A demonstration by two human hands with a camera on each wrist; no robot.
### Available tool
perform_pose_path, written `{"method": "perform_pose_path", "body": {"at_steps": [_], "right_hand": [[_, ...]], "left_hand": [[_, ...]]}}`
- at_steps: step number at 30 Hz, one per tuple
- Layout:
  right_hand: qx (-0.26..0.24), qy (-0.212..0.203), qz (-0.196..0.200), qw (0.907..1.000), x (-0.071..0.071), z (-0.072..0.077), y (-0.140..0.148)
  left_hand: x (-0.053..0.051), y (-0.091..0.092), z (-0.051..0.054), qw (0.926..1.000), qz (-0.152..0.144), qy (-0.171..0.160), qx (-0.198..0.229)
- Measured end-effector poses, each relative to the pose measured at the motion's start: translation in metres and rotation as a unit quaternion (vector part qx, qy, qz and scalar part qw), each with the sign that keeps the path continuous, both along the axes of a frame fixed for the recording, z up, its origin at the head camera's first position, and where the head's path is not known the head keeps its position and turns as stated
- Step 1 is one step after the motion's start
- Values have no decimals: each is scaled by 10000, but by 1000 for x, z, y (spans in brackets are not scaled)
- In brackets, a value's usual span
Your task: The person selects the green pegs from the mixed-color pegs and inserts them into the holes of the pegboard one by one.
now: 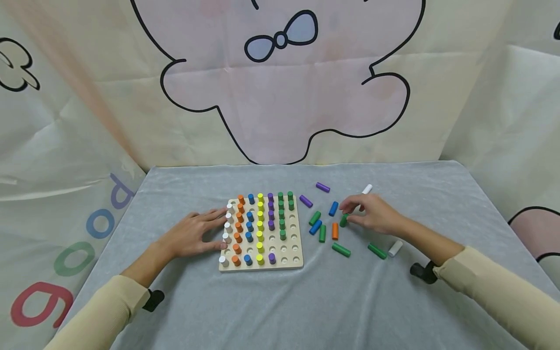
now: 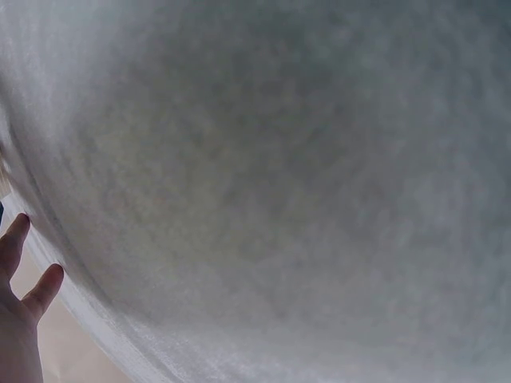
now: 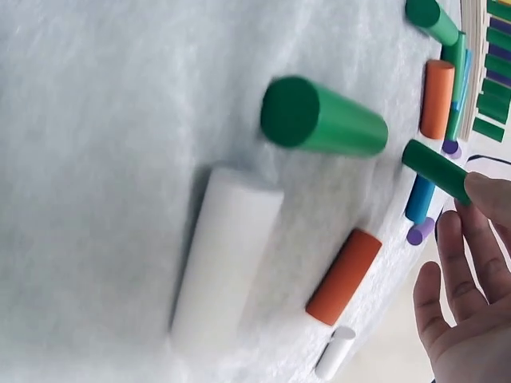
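Observation:
A square wooden pegboard (image 1: pixel 286 261) lies on the cloth, with upright pegs in columns of white, orange, blue, yellow, purple and green. Its lower right holes are bare. Along the board's left edge rests my left hand (image 1: pixel 192 233), fingers spread and fairly straight, thumb near the lower white pegs. To the right of the board, my right hand (image 1: pixel 376 213) pinches a green peg (image 3: pixel 435 170) between thumb and index finger. In the right wrist view the other fingers stay apart from the peg. Only part of the left hand (image 2: pixel 20 311) shows in the left wrist view.
Loose pegs lie around the right hand: a green peg (image 1: pixel 376 251), a white peg (image 1: pixel 395 248), an orange peg (image 1: pixel 335 231), a blue peg (image 1: pixel 333 208), a purple peg (image 1: pixel 323 187) and others. Another orange peg (image 3: pixel 343 277) shows in the right wrist view. Grey cloth (image 1: pixel 262 311) covers the table.

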State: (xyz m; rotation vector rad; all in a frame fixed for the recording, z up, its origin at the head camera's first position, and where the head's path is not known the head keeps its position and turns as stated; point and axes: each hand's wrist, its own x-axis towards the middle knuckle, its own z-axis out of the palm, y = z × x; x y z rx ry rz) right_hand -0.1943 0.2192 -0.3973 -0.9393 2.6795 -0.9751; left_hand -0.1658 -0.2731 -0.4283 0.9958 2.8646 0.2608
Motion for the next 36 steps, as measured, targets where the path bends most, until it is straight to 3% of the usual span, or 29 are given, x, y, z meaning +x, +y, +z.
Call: {"method": "perform_pose_path", "body": {"at_steps": [15, 27, 36], "right_hand": [[35, -75, 121, 9999, -2, -1, -22], [-22, -38, 122, 9999, -15, 31, -49], [-299, 168, 312, 9989, -20, 33, -81]], "left_hand": [[0, 0, -1, 10000, 37, -60, -17], [0, 1, 0, 10000, 17, -30, 6], [-1, 1, -1, 10000, 45, 10, -37]]}}
